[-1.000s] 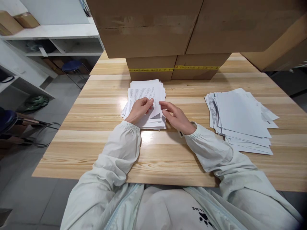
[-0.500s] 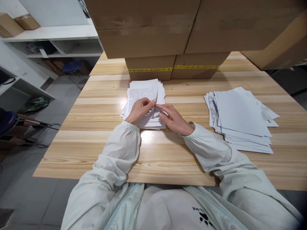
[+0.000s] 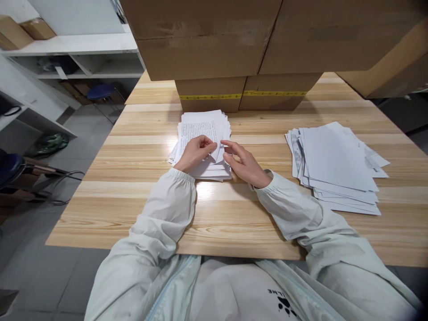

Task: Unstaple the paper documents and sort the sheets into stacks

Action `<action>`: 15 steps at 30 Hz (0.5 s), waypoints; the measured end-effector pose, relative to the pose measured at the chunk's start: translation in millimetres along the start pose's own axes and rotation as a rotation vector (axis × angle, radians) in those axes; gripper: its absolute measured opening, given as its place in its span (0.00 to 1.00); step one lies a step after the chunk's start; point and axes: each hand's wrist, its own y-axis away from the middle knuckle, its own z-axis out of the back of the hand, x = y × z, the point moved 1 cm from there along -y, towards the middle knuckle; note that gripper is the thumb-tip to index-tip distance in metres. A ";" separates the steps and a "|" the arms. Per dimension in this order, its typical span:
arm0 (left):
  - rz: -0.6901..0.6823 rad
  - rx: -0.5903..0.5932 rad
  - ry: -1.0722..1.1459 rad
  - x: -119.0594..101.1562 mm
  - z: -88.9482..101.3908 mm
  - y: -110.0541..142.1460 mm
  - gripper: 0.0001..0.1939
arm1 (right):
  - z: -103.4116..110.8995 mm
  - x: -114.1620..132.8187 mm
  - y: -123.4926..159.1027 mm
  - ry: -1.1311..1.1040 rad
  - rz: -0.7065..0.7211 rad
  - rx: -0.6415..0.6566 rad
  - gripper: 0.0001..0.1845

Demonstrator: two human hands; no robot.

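Observation:
A stack of printed paper sheets (image 3: 200,118) lies on the table before me, its edges uneven. My left hand (image 3: 196,153) rests over the near left part of it, thumb and fingers pinched on the top sheet (image 3: 198,129), whose near right corner is bent up. To the right of that corner is my right hand (image 3: 245,162), thumb and forefinger apart, nothing between them; its forefinger tip is close to the sheet's edge. Farther right lies a second, fanned-out pile of paper (image 3: 337,156), mostly blank side up, touched by neither hand.
Large cardboard boxes (image 3: 207,40) stand stacked at the back of the wooden table (image 3: 140,200), with yellow tape on the lower ones. Another box (image 3: 394,67) is at the far right. On the left are white shelves (image 3: 90,43), a blue stool (image 3: 100,92) and cables on the floor.
My right forefinger came left to touch the sheet near my left thumb, then drew back right. My left hand stays on the stack, and the sheet's corner has curled differently.

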 end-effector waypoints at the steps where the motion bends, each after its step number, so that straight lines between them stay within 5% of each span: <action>1: -0.002 0.002 -0.006 0.1 -0.1 0.0 0.08 | 0.3 0.4 -0.4 0.018 -0.006 -0.018 0.24; 8: -0.031 0.002 -0.050 1.3 0.2 -0.7 0.06 | 1.4 -1.9 -4.8 0.093 0.046 -0.066 0.11; 15: -0.050 0.026 -0.045 3.9 0.9 -1.6 0.07 | 2.5 -10.3 -6.0 -0.046 -0.021 -0.083 0.19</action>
